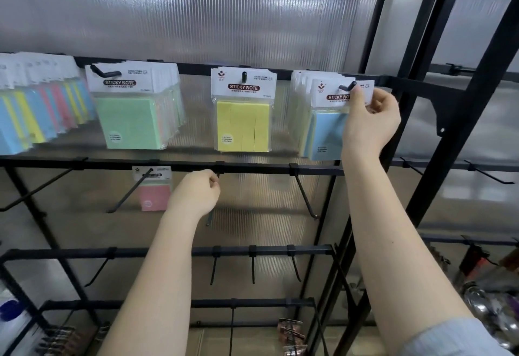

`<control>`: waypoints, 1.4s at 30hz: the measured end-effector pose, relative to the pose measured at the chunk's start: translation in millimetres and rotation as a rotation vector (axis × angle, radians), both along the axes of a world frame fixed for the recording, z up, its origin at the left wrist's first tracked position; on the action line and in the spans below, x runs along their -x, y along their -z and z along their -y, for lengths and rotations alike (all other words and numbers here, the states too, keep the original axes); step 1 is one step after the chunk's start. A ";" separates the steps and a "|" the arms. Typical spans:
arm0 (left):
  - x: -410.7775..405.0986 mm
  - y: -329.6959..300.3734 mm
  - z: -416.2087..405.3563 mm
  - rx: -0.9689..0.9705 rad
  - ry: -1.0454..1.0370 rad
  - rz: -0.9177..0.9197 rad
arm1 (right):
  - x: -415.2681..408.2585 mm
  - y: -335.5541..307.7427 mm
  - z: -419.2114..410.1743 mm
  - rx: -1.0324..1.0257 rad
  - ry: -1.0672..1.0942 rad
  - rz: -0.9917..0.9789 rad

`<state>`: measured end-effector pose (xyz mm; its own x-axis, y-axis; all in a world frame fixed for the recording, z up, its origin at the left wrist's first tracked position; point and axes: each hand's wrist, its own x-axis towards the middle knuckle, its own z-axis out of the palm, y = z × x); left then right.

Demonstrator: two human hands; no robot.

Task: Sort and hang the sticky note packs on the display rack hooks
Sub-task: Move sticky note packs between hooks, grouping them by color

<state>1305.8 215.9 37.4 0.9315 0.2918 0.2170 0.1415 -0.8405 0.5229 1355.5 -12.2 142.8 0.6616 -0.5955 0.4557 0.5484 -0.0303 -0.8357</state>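
My right hand pinches the white header card of a blue sticky note pack at the tip of the top-right hook, in front of several packs hanging there. My left hand is lower, its fingers curled round an empty hook on the second rail. A yellow pack hangs alone on the middle top hook. A stack of green packs hangs to its left. Mixed coloured packs fill the far-left hook. One pink pack hangs on the second rail.
Black rails carry several empty hooks, such as one on the second rail and some on lower rails. A black frame post stands right of my right arm. Other goods hang at the bottom right.
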 end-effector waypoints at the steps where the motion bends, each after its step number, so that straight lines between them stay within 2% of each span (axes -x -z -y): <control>1: 2.4 -0.3 -0.2 0.003 -0.008 0.002 | 0.5 1.5 0.4 -0.013 -0.001 0.009; 11: 50.6 16.8 -6.0 0.084 -0.170 0.092 | 28.2 27.2 -2.8 -0.035 0.030 0.026; 21: 87.6 17.0 -37.3 0.110 -0.355 0.184 | 63.6 66.8 -50.8 0.005 -0.186 -0.097; 23: 91.1 14.9 -48.6 0.104 -0.380 0.212 | 67.1 74.6 -65.3 0.069 -0.261 -0.140; 29: 92.9 6.4 -97.1 0.093 -0.436 0.271 | 63.4 89.5 -122.6 0.479 -0.479 -0.265; 33: 82.2 5.3 -138.3 0.078 -0.408 0.245 | 53.2 94.3 -172.6 0.674 -0.508 -0.307; 38: 62.5 -3.4 -196.4 0.029 -0.316 0.153 | 38.4 108.9 -231.5 0.781 -0.426 -0.413; 42: 47.3 -4.6 -232.5 -0.004 -0.234 0.049 | 16.7 129.4 -270.7 0.729 -0.431 -0.590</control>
<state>1258.5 448.4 42.0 0.8269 0.4978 0.2615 0.3077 -0.7899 0.5305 1338.8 258.6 13.4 0.9888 0.0365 0.1444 0.1413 -0.5355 -0.8326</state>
